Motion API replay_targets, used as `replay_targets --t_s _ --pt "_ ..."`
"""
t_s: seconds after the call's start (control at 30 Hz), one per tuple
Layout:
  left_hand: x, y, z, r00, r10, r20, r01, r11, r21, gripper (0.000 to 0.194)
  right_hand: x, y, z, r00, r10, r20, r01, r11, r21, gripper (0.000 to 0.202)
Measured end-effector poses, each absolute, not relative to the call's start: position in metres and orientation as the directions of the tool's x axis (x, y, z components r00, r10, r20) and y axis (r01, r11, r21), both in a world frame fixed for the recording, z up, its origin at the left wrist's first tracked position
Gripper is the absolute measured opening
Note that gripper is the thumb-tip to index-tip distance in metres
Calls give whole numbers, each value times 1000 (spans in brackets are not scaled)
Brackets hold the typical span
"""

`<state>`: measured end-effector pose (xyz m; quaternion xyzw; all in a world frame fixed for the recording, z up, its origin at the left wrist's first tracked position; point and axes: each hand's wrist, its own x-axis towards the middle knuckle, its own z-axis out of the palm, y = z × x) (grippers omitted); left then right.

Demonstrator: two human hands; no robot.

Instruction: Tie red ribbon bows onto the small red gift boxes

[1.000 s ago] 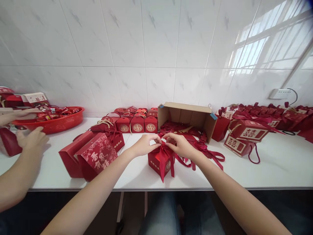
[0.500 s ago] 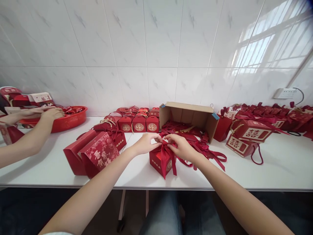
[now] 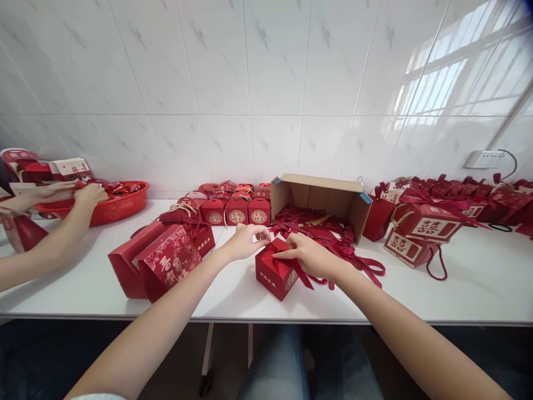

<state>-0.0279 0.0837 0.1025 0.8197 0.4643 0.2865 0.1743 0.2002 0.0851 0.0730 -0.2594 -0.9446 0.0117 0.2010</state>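
A small red gift box (image 3: 272, 276) with gold lettering stands on the white table in front of me. Dark red ribbon (image 3: 305, 279) crosses its top and hangs off its right side. My left hand (image 3: 249, 242) is at the box's upper left, thumb and fingertips pinched together on a ribbon end. Over the right of the lid is my right hand (image 3: 311, 255), its index finger laid across the ribbon and the other fingers curled round it. The knot area is partly hidden by my fingers.
A tipped cardboard carton (image 3: 325, 183) spills ribbons behind the box. Folded red boxes (image 3: 169, 261) stand left, finished-looking boxes (image 3: 237, 211) behind, and stacked boxes (image 3: 433, 225) right. At far left, another person's hands (image 3: 89, 194) work by a red basin (image 3: 125, 208).
My right hand has shifted its index finger down onto the lid, and the ribbon tails that hung over the box's front have swung to the right. My left hand has moved slightly left.
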Motion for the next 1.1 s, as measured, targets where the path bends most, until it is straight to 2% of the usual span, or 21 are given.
replay_targets --t_s 0.23,0.33,0.43,0.53,0.73,1.1 --pt "-32 83 98 492 840 229 609 -520 599 22 201 83 77 -685 574 449 380 806 -453 47" --pt "-33 83 97 496 846 198 634 -508 583 27 200 87 74 -588 652 478 384 746 -544 39" --pt "-33 84 95 487 853 188 649 -498 575 30 198 91 71 -518 741 426 432 657 -617 37" --pt "-34 84 94 488 853 185 641 -494 587 30 198 91 71 -499 785 367 447 596 -667 35" --pt "-32 83 92 506 833 224 543 -510 668 26 197 89 78 -487 799 354 374 557 -742 27" --pt "-13 80 80 305 910 280 416 -392 821 33 194 92 72 -392 844 366 218 472 -854 20"
